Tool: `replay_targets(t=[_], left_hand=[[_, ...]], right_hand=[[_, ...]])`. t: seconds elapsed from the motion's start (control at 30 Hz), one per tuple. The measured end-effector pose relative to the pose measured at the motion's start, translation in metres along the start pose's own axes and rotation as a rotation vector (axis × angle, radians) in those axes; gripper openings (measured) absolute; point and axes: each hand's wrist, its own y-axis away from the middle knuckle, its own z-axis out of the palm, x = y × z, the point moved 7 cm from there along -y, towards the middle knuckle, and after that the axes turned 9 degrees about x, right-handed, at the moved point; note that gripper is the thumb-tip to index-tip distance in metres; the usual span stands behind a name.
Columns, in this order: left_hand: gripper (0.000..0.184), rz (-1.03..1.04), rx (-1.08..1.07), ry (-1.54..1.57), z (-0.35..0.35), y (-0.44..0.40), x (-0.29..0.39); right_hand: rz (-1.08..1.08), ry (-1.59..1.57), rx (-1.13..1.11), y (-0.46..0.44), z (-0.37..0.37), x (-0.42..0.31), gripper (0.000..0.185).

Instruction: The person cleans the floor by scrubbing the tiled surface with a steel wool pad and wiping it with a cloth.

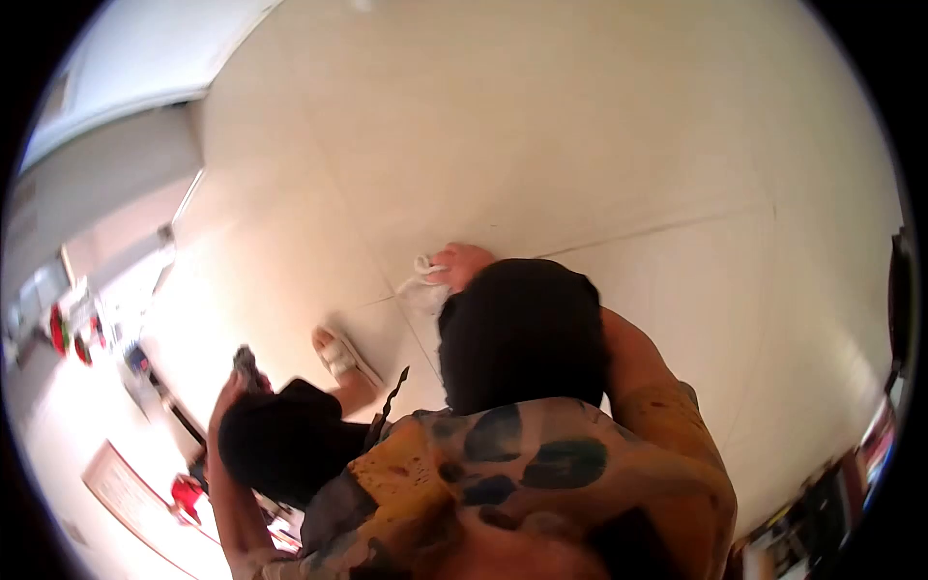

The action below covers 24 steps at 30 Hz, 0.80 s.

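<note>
Pressed down by the pale tiled floor [619, 135], my right hand [466, 261] is closed on a white cloth [421, 290], part of which loops up beside the fingers. My right knee in black fabric hides the wrist and some of the forearm. On the left side, my left hand [228, 392] is raised beside my other black-clad knee. A small mottled grey thing [246, 363] sticks up from its fingers, too small and blurred to name. My foot in a light sandal [338, 356] rests on the tiles between the two hands.
A white wall or panel [145, 58] borders the floor at the upper left. Bright, blurred household items and a red object [186, 495] lie toward the left edge. Dark shelving with assorted things [822, 512] stands at the lower right. Dark joints run between the tiles.
</note>
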Motion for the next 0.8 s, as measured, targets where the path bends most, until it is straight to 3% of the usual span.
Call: replay_targets(t=[0.07, 0.1, 0.13, 0.17, 0.2, 0.27, 0.3, 0.4, 0.43, 0.53, 0.6, 0.63, 0.67, 0.7, 0.73, 0.77, 0.8], left_hand=[[0.03, 0.071, -0.004, -0.047, -0.015, -0.013, 0.0], [0.031, 0.057, -0.049, -0.039, -0.017, -0.016, -0.001], [0.033, 0.033, -0.097, -0.029, -0.021, -0.02, 0.003], [0.035, 0.014, -0.146, -0.025, -0.026, -0.026, 0.001], [0.04, 0.02, -0.181, -0.018, -0.03, -0.025, 0.005], [0.043, 0.076, -0.241, -0.009, -0.035, -0.028, 0.009], [0.044, 0.106, -0.272, -0.009, -0.038, -0.029, 0.011], [0.051, 0.147, -0.299, -0.101, -0.052, -0.038, 0.007], [0.052, 0.176, -0.325, -0.127, -0.057, -0.044, 0.008], [0.055, 0.24, -0.33, -0.041, -0.074, -0.053, 0.015], [0.061, 0.338, -0.301, 0.017, -0.081, -0.064, 0.018], [0.063, 0.392, -0.283, 0.049, -0.091, -0.073, 0.025], [0.065, 0.431, -0.27, 0.078, -0.092, -0.078, 0.037], [0.06, 0.475, -0.231, 0.087, -0.096, -0.087, 0.047], [0.055, 0.519, -0.208, 0.141, -0.101, -0.1, 0.055], [0.051, 0.561, -0.189, 0.193, -0.104, -0.115, 0.064], [0.043, 0.578, -0.159, 0.241, -0.104, -0.128, 0.076]], right_hand=[[-0.113, -0.072, 0.12, -0.028, -0.055, -0.028, 0.033], [-0.01, 0.044, 0.239, -0.044, -0.098, -0.037, 0.036], [0.042, -0.035, 0.394, -0.058, -0.13, -0.02, 0.036], [0.096, 0.129, 0.48, -0.059, -0.163, 0.005, 0.04], [0.357, -0.261, 0.686, -0.057, -0.2, 0.035, 0.046], [0.339, 0.627, 0.595, -0.084, -0.29, 0.031, 0.045], [0.227, 1.088, 0.519, -0.085, -0.313, 0.05, 0.046], [0.62, 1.331, 0.17, -0.121, -0.315, 0.079, 0.052], [0.459, 1.362, 0.125, -0.146, -0.288, 0.09, 0.055], [0.294, 1.167, -0.035, -0.245, -0.158, 0.069, 0.053], [0.075, 0.973, -0.136, -0.286, -0.04, 0.02, 0.044], [-0.174, 0.901, 0.044, -0.285, 0.029, 0.004, 0.039], [-0.094, 0.636, -0.067, -0.273, 0.087, -0.014, 0.037], [0.136, 0.59, -0.399, -0.259, 0.151, -0.034, 0.035], [-0.045, 0.525, -0.33, -0.224, 0.195, -0.071, 0.033], [-0.196, 0.571, -0.525, -0.186, 0.235, -0.094, 0.031], [-0.178, 0.42, -0.685, -0.154, 0.259, -0.109, 0.028]])
